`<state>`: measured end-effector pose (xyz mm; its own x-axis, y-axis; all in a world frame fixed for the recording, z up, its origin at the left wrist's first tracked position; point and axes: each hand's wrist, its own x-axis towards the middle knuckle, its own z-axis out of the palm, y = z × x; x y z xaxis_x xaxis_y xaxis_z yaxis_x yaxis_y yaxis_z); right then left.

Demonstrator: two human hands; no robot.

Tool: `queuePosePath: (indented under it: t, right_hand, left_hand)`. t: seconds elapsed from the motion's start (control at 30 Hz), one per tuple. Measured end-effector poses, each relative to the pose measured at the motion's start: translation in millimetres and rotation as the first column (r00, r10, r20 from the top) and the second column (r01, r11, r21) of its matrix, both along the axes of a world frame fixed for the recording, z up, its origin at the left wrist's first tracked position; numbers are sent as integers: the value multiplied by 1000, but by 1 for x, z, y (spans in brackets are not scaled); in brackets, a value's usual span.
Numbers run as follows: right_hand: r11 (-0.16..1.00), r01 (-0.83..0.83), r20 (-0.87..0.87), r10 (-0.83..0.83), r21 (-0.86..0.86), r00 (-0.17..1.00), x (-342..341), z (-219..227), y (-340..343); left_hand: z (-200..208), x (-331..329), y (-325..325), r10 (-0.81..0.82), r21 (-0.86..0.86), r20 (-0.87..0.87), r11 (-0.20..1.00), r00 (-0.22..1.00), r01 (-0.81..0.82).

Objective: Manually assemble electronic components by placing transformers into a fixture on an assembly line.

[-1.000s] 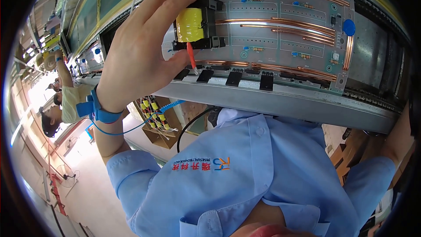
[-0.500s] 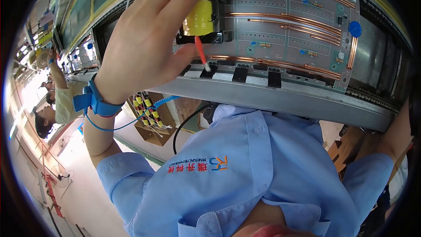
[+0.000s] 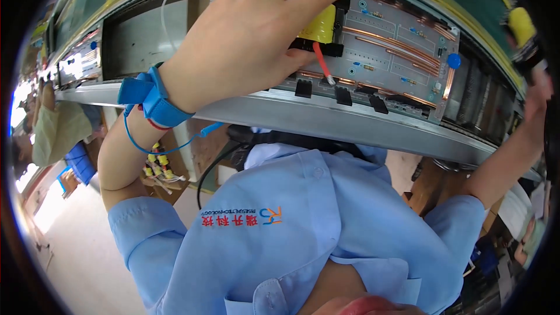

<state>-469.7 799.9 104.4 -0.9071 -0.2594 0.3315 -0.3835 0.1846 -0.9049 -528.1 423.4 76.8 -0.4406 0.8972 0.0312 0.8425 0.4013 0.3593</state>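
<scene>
My left hand (image 3: 242, 44) is closed around a yellow-wrapped transformer (image 3: 322, 28) with a black frame, at the left part of a grey circuit board (image 3: 373, 46). Red leads (image 3: 322, 65) stick out of it on the near and far sides. Whether the transformer is fully seated cannot be seen under the fingers. Copper strips, resistors and a blue disc component (image 3: 454, 61) are on the board. At the far right rim, my right hand (image 3: 538, 93) grips a second yellow and black transformer (image 3: 523, 28), its fingers partly cut off by the picture's edge.
The board rides in a conveyor with a metal front rail (image 3: 326, 122). A blue wrist strap (image 3: 154, 96) with a cord circles my left wrist. Several yellow transformers (image 3: 157, 166) sit in a box below. A person (image 3: 55, 131) works at far left, by another board (image 3: 79, 67).
The board and the transformer under my left hand appear farther right as the view shifts. My right hand has come up into view at the right with another transformer.
</scene>
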Motion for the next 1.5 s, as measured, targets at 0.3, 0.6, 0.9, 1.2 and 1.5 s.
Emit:
queuePosePath:
  t: [0.3, 0.6, 0.9, 1.2, 1.5]
  right_hand:
    - [976, -20, 139, -11, 219, 990, 43, -34, -91]
    - [922, 97, 228, -193, 374, 954, 39, -42, -101]
    - [776, 88, 84, -179, 624, 980, 27, -30, -121]
    - [472, -20, 48, -45, 881, 998, 14, -11, -155]
    - [557, 24, -89, 91, 830, 992, 13, -25, -138]
  left_hand:
    - [-20, 10, 1, 109, 272, 56, 955, 992, -120]
    - [-11, -6, -4, 66, 218, 271, 968, 960, -128]
    - [-18, -7, -12, 54, 170, 408, 976, 912, -134]
    - [-28, -1, -14, 81, 264, 381, 945, 921, -192]
    - [-25, 8, 8, 64, 331, 367, 924, 928, -194]
